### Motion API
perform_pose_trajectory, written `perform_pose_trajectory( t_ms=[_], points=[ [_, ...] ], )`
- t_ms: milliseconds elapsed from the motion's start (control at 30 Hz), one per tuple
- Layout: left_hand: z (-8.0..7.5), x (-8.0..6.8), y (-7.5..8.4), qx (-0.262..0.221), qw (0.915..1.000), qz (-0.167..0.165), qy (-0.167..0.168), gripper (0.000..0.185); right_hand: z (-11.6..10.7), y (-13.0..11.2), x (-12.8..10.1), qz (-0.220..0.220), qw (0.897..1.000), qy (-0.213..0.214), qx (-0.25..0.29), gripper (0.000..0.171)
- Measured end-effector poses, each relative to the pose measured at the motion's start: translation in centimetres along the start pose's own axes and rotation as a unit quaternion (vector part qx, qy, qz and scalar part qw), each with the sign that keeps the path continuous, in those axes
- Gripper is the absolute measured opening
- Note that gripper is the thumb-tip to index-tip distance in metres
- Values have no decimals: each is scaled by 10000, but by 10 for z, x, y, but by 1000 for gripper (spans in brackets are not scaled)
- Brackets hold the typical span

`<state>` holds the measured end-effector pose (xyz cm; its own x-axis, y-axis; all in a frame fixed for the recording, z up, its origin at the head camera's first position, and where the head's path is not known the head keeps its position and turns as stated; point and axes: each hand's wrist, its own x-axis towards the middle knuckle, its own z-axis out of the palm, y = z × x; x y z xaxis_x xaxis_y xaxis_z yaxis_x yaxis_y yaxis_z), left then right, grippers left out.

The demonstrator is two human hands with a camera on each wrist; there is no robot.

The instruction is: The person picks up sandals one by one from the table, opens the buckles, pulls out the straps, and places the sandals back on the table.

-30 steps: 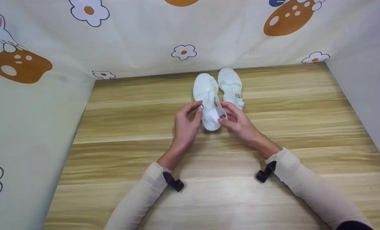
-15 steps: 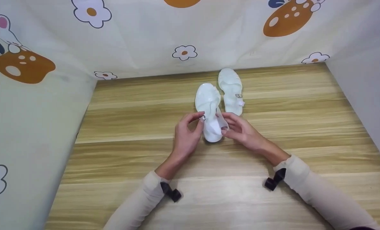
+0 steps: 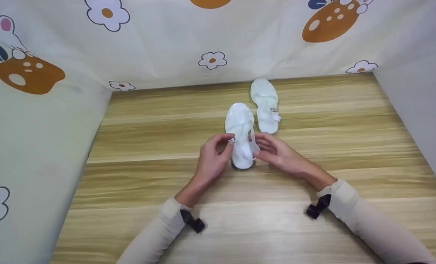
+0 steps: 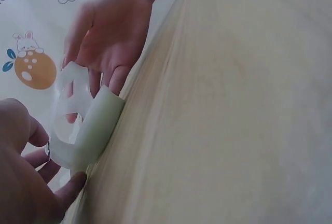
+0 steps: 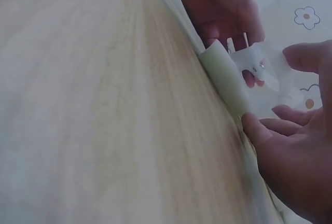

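OK so the pale sandal (image 3: 240, 114) between the hands has come back toward the person over the last second. It was about level with its mate; now its toe sits alongside the mate's middle. I'd read that as bringing one shoe in close to work on its straps, but that's just my take.

Going left to right: the left hand (image 3: 213, 157) pinches the buckle side of that sandal, thumb against finger. The right hand (image 3: 285, 157) has its thumb and fingers around the opposite strap, which looks pulled in closer than a second ago. Can't tell if the sole is fully down on the worktop (image 3: 148, 128). Second sandal (image 3: 264, 96) hasn't budged, just beside the first, with its toe close to the back sheet (image 3: 166, 55).

Room-wise, the left wall (image 3: 49, 146) is well apart from the left hand, with a wide stretch of wood between. Toward the person there's plenty of worktop too, though its near edge is out of frame. On the right, the second sandal is the tight spot; the right wall (image 3: 419, 99) is well off.
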<state>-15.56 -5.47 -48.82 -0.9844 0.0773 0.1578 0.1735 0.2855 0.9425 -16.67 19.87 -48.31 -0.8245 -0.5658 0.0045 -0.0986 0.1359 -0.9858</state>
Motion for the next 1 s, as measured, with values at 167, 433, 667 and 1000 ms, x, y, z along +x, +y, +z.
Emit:
perform_pose_trajectory(
  t_ms=[167,433,667,1000],
  points=[
    [-5,8,-7,-304,9990,-109,-305,23,4,-4,10,-272,9989,295,-230,79],
    [-19,23,-19,-631,9944,35,-851,25,7,-10,23,-638,9940,701,-541,67],
    [-29,36,-29,-1061,9843,244,-1392,27,12,-15,32,-581,9879,1206,-783,43],
    [-35,49,-37,-1459,9674,388,-2036,23,17,-18,48,-505,9767,728,-1953,38]
  ],
)
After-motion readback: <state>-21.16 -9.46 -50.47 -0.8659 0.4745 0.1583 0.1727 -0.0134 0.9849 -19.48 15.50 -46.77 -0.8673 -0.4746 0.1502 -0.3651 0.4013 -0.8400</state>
